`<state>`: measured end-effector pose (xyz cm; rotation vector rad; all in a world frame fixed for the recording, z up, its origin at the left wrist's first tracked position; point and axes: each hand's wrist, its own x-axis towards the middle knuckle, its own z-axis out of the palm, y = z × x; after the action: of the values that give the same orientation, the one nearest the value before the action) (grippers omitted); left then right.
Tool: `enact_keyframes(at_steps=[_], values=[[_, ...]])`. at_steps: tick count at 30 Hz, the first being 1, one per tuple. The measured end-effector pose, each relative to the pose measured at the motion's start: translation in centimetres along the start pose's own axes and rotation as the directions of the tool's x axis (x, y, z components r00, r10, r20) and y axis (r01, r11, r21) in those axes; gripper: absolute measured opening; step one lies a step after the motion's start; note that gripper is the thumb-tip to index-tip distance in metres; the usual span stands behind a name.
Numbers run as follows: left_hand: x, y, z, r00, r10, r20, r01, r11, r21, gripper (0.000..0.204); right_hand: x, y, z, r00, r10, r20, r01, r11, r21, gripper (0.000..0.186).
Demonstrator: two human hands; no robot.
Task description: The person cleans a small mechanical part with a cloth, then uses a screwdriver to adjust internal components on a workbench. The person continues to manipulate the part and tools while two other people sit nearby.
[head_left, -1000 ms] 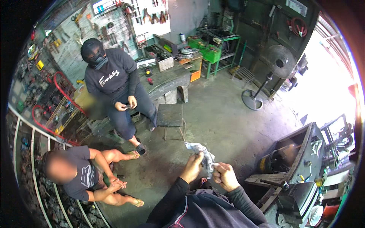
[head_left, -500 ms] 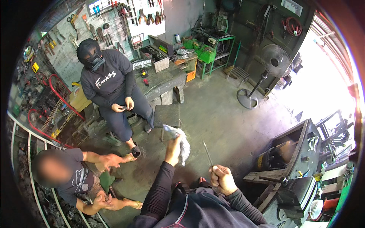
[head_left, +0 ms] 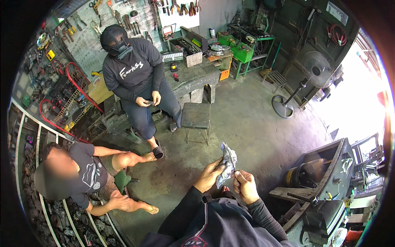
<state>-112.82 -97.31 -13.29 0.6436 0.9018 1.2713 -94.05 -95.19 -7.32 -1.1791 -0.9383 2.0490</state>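
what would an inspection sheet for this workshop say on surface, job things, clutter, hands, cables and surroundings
surface: floor, stained in patches
job's things: pale cloth against thin rod
clutter: open toolbox on workbench; loose parts piled at far left
hands: left hand closed on cloth, right hand closed on rod
cables: red coil on dark door, cable or hose unclear
surroundings: floor fan, stool, one person at the workbench, another person seated low at left

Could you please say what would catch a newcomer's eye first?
Probably the pale rag in the left hand, lower centre, and the rod in the right hand against it. Then the pedestal fan, upper right, near the glaring doorway, and the co-worker in dark headgear, upper left.
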Motion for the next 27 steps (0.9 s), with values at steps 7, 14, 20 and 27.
enact_keyframes(at_steps=[7, 14, 20, 27], values=[[-0.7, -0.7, 0.3, 0.985, -0.042, -0.168, 0.04, 0.999, -0.016, 0.027, 0.6, 0.6, -0.1, 0.997, -0.05, -0.061, 0.032, 0.964, -0.265, 0.027], [0.2, -4.1, 0.8, 0.997, 0.035, -0.076, -0.059, 0.936, -0.347, 0.03, 0.6, 1.8, 0.1, 0.989, -0.134, -0.063, 0.105, 0.937, -0.333, 0.019], [3.0, -6.2, 2.0, 0.937, 0.032, -0.348, 0.074, 0.955, 0.287, 0.037, 2.7, 7.0, -3.0, 0.994, -0.109, -0.015, 0.086, 0.857, -0.508, 0.02], [5.2, -4.5, 1.8, 0.852, 0.223, -0.473, 0.16, 0.751, 0.641, 0.061, 0.5, 3.0, 0.4, 0.986, -0.169, -0.008, 0.148, 0.886, -0.44, 0.025]])
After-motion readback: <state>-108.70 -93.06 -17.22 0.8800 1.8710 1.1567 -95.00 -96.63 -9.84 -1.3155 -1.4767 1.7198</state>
